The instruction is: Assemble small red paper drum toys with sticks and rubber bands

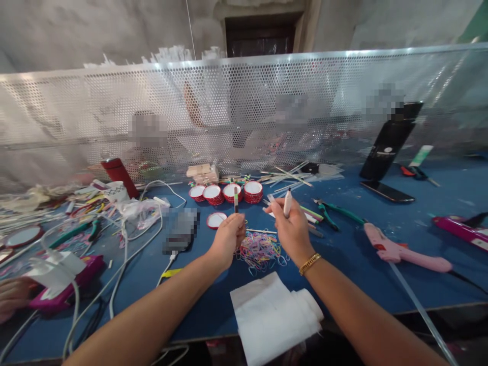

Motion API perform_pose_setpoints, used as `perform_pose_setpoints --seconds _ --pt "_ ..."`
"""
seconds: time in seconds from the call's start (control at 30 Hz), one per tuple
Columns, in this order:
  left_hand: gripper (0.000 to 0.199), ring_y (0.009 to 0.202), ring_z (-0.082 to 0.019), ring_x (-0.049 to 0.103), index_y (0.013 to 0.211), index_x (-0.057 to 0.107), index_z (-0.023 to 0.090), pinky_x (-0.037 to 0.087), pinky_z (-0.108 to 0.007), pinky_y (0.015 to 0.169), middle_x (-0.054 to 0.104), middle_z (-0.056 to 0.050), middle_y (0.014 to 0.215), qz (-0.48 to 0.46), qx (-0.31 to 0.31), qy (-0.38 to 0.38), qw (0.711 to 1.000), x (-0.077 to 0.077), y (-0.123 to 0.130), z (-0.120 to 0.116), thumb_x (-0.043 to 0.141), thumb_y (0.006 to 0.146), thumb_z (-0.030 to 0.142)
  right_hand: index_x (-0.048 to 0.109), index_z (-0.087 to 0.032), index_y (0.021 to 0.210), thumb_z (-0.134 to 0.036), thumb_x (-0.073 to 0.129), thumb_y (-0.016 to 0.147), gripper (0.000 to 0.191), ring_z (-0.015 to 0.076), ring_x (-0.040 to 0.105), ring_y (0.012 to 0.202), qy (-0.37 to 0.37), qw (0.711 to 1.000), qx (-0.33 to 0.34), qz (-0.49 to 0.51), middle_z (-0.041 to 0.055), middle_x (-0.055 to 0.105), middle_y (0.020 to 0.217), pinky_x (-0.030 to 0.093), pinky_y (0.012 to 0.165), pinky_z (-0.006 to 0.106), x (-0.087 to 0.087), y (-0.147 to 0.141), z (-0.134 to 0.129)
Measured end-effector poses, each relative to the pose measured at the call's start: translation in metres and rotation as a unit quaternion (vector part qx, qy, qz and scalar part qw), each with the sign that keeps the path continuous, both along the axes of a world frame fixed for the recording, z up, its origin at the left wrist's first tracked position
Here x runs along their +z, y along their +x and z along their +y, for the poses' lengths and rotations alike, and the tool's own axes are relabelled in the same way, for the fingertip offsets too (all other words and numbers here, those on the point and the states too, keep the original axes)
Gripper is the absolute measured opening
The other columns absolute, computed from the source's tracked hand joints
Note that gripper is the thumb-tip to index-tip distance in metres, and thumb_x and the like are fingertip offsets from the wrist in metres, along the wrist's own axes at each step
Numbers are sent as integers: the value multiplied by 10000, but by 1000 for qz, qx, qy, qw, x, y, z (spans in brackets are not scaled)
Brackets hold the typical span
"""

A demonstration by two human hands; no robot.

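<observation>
Near the middle of the blue table, my left hand (pixel 229 238) is closed round a thin stick (pixel 236 199) with a pale green upper part, held upright. My right hand (pixel 293 227) grips a white marker (pixel 288 203) with a dark tip pointing up. Between and below the hands lies a pile of colourful rubber bands (pixel 260 249). Behind my left hand stand several small red drums with white tops (pixel 233 192), and one more disc (pixel 216 219) lies in front of them. A folded white cloth (pixel 276 320) hangs over the table's front edge.
A pink glue gun (pixel 406 252) and green-handled pliers (pixel 328 216) lie to the right, near a black stand (pixel 389 152). Left are a phone (pixel 181 230), white cables, a purple power strip (pixel 68 284), a red flask (pixel 120 177) and another person's hand (pixel 13 297). A perforated metal screen (pixel 247 112) rises behind.
</observation>
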State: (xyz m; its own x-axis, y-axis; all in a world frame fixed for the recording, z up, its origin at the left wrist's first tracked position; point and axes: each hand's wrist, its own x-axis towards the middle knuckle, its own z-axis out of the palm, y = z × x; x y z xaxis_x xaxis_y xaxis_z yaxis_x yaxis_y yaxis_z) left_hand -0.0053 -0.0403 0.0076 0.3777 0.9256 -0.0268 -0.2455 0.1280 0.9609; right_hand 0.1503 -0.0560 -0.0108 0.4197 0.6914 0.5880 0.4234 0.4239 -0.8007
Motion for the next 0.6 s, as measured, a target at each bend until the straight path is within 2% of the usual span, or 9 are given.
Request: perform_pose_setpoints --seconds 0.2,0.4,0.6 --pt "373 394 -35 148 633 290 214 68 -205 397 227 105 491 -7 -8 0 1000 4 -1 -2 619 740 354 607 -206 821 -456 513 933 290 158 567 684 -9 1000 1 -9 18 656 803 442 651 300 -3 1 2" --pt "464 382 -28 166 662 249 219 80 -201 398 241 121 480 -19 -37 -2 999 2 0 -5 713 650 203 612 -208 834 -487 505 923 312 176 577 704 13 1000 -1 -9 34 655 804 457 665 325 -5 1 3" --pt "540 389 -33 154 652 226 222 83 -211 401 215 123 469 -34 -55 9 998 3 2 -10 756 693 313 605 -209 820 -494 501 928 322 182 588 717 13 1000 4 -13 40 655 802 453 649 315 -5 1 2"
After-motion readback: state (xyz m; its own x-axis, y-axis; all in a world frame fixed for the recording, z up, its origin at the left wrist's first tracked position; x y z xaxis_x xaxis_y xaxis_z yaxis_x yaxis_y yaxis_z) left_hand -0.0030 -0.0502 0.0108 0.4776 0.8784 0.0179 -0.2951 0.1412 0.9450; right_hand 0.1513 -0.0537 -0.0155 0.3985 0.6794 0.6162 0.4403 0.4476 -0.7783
